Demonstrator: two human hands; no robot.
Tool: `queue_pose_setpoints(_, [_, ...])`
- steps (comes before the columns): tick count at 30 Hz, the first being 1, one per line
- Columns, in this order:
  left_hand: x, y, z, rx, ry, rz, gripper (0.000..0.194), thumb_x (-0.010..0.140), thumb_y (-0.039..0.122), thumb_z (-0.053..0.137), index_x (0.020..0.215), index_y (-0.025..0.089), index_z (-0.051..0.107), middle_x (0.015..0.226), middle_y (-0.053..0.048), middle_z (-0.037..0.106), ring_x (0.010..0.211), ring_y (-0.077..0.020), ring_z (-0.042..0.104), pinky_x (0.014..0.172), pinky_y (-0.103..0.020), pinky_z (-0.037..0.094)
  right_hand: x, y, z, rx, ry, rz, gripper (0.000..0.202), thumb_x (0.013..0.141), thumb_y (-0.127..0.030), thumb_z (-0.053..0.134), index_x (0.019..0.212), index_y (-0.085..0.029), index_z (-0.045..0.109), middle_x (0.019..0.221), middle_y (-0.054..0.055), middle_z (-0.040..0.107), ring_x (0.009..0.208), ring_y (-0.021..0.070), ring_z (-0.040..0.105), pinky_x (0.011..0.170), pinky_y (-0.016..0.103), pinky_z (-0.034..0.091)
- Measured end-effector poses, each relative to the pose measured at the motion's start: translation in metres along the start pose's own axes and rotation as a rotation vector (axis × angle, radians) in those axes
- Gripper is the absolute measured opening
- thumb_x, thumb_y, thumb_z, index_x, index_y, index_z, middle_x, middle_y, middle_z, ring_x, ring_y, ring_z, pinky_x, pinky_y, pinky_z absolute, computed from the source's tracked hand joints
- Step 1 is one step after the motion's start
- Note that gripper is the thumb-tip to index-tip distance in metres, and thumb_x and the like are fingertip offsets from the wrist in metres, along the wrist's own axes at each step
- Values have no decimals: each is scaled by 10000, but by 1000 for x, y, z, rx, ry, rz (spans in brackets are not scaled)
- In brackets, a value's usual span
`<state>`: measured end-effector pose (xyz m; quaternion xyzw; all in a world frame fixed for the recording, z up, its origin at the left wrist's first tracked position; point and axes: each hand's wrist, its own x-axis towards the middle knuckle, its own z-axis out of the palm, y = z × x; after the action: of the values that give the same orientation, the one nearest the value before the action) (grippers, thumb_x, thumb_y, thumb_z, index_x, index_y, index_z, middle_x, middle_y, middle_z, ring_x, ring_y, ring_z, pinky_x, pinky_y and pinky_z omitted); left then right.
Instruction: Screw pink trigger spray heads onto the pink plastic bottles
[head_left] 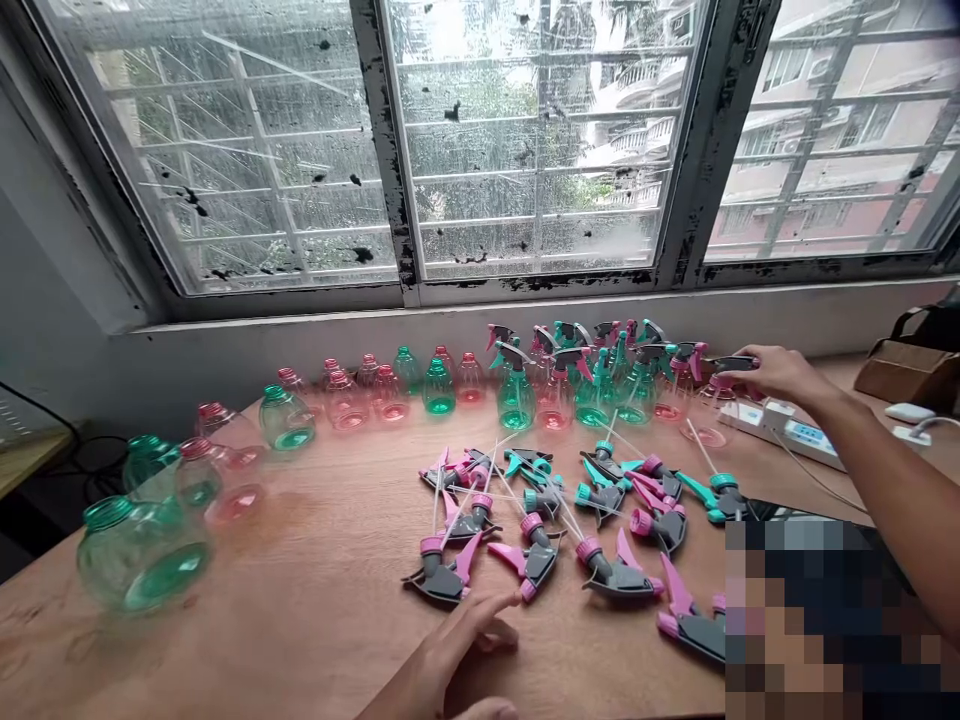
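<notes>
My right hand [780, 375] is closed round the grey-and-pink top of a pink spray bottle [712, 412], at the right end of a group of bottles fitted with trigger heads. Low in the middle, my left hand [469, 645] lies by the table surface, fingers stretched out and holding nothing. Just beyond its fingertips is a pink-and-grey trigger sprayer head [442, 575]. Several more loose heads lie around it, among them a pink-collared one [619, 575] and a teal one [724, 495], most with thin tubes pointing away from me.
Open green bottles [142, 555] and pink bottles [349, 400] line the table's left and back. Finished-looking spray bottles [516, 390] stand below the window. A white power strip [795, 435] with cables and a brown box [915, 365] sit at right. A pixelated patch hides the lower right.
</notes>
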<state>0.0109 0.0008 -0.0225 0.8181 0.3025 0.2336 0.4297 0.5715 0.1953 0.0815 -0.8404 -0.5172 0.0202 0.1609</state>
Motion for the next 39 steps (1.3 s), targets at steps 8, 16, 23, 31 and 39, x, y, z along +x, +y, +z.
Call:
queue_pose_setpoints(8, [64,57,-34,636,-135,213,429,998,287,586,1422,282,522,1412,-63,654,1283,-244,615,1131,-371,473,-32,-20,-12,-3,357,-83,696,1005,-587,481,1408,-20,461,1306,288,634,1187,361,567,864,419,425])
queue_pose_setpoints(16, [254,42,-53,831,-13,80,254,985,312,621,1190,165,653,1220,-85,701,1056,-236,699,916,-457,592,-69,-96,33,-125,184,-216,450,1031,-532,492,1042,-124,679,929,105,752,832,231,695,748,352,512])
queue_pose_setpoints(23, [329,-2,-20,893,-14,-99,285,982,319,625,1230,180,631,1253,-89,678,1045,-234,695,891,-442,601,-49,-122,89,-257,-75,-123,264,994,-316,654,1212,-166,655,1211,83,708,1000,249,718,852,452,607])
queue_pose_setpoints(31, [345,-16,-19,898,-27,-114,297,980,319,628,1239,174,624,1253,-91,677,1043,-237,696,887,-446,603,-45,-131,99,-318,-105,-110,273,992,-306,658,1227,-167,649,1237,89,699,1029,260,710,866,464,603])
queue_pose_setpoints(39, [287,6,-55,895,-90,194,239,988,322,616,1168,170,657,1173,-76,709,979,-211,710,852,-411,611,-94,-121,71,-214,-9,-221,547,977,-630,484,999,-120,679,1003,201,792,982,411,746,753,485,578])
